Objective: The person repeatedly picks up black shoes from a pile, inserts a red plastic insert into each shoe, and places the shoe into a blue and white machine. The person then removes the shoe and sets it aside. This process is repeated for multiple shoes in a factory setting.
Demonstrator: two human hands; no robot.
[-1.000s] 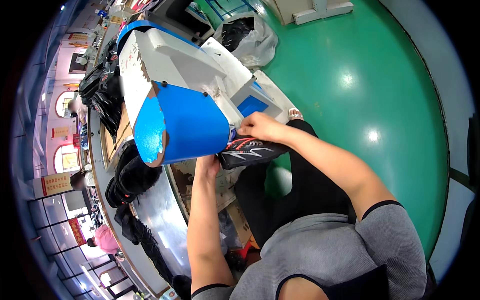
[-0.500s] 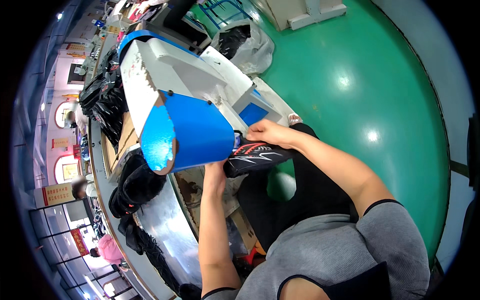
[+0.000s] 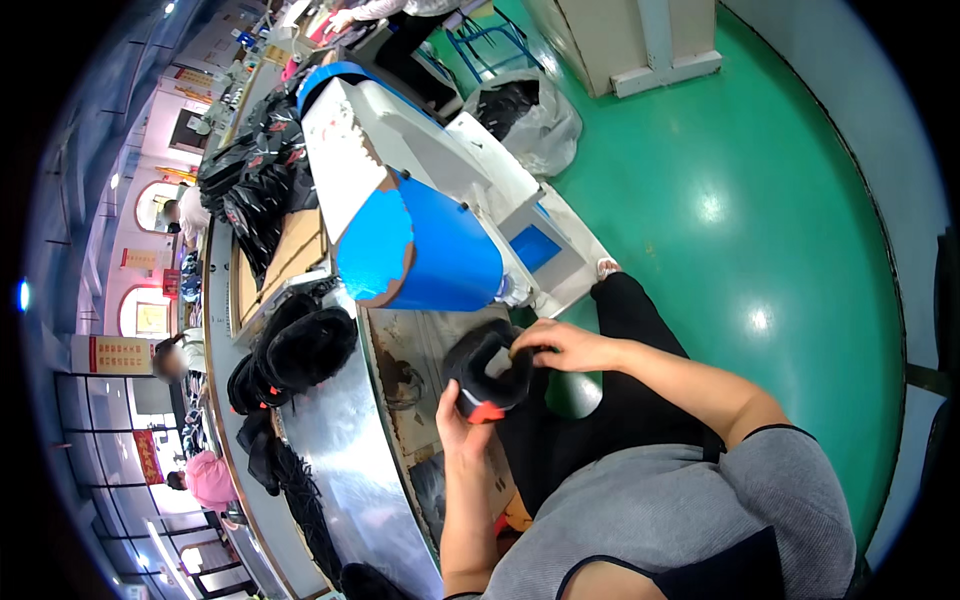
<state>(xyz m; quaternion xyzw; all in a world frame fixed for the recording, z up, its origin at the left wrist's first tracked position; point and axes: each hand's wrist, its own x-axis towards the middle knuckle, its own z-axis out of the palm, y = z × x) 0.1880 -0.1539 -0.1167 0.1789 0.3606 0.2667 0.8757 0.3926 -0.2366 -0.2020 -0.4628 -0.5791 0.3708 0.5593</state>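
Observation:
Over my lap I hold a black shoe upper (image 3: 462, 355) with a dark fuzzy lining and a red patch at its lower end. Its opening is turned up toward me. My left hand (image 3: 466, 428) grips the end with the red patch, thumb on the outside. The fingers of my right hand (image 3: 560, 345) pinch the opposite rim of the opening. Just beyond the upper stands a blue and white machine (image 3: 440, 250) with chipped paint, apart from both hands.
Dark fuzzy shoe uppers (image 3: 312, 348) lie on the metal-topped bench (image 3: 345, 440) at left, with black laces (image 3: 297, 490) nearby. Black plastic-wrapped items (image 3: 265, 190) are heaped behind. A clear bag (image 3: 548, 135) sits on the green floor (image 3: 690, 260). Co-workers are in the background.
The shoe upper has come out from the machine's end toward me and turned, so its opening and red patch show. Both hands moved with it. The view has shifted slightly.

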